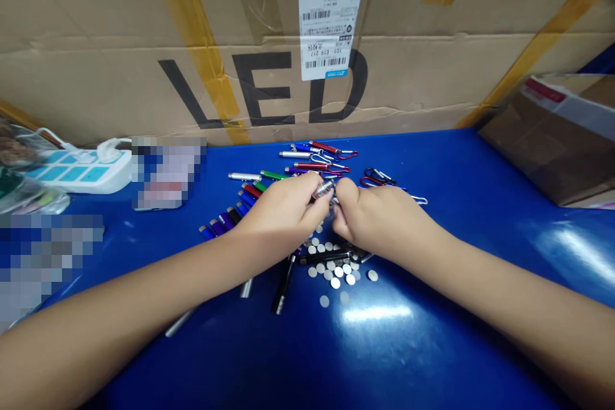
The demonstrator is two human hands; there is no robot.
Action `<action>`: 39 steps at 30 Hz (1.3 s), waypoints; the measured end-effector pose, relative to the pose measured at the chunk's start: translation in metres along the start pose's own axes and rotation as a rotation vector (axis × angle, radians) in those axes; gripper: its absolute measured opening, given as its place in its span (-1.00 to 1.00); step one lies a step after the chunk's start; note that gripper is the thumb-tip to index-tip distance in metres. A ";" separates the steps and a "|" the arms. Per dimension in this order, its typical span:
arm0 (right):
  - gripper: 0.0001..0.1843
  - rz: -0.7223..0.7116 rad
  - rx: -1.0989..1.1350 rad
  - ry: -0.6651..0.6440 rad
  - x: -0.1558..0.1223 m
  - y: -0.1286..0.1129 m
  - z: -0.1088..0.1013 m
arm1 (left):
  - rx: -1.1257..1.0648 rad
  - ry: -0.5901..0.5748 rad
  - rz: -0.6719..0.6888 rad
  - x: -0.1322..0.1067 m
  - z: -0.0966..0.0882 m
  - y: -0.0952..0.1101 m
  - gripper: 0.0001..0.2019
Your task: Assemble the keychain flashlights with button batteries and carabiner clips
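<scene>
Head view, and your left grip and right grip meet over the middle of the blue table, both pinched onto one small silver flashlight held just above the pile. Flat button cells lie scattered right beneath your wrists, coloured flashlights fan out to the left, carabiners sit just beyond your right knuckles, and a cardboard box marked LED walls off the back.

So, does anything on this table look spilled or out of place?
Nothing looks damaged. The round batteries lie loose and scattered on the blue table by the left hand and right hand, a couple strayed from the rest. The flashlights lie in a jumbled heap.
</scene>
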State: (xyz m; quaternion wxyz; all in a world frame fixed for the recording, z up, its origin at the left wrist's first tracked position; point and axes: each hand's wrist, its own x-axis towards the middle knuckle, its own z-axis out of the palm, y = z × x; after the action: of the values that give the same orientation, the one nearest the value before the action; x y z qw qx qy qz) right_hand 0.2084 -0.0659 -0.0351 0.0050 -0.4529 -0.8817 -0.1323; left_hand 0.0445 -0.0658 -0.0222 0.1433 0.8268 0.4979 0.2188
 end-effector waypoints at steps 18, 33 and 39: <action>-0.76 0.197 0.240 -0.133 0.002 0.004 -0.015 | 0.170 -0.153 0.159 -0.010 0.002 -0.003 -0.76; -0.69 -0.010 0.194 -0.184 0.000 0.026 -0.005 | 0.197 -0.200 0.128 0.009 -0.022 -0.024 -0.79; -0.69 0.029 0.414 -0.082 0.008 0.037 0.012 | 0.185 -0.157 0.261 0.023 -0.020 -0.049 -0.84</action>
State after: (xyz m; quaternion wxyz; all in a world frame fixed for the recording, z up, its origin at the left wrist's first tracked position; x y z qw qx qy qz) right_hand 0.2350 -0.0360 -0.0368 0.0638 -0.4597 -0.8830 0.0703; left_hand 0.0064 -0.0227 -0.0224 0.0756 0.9087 0.3915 0.1237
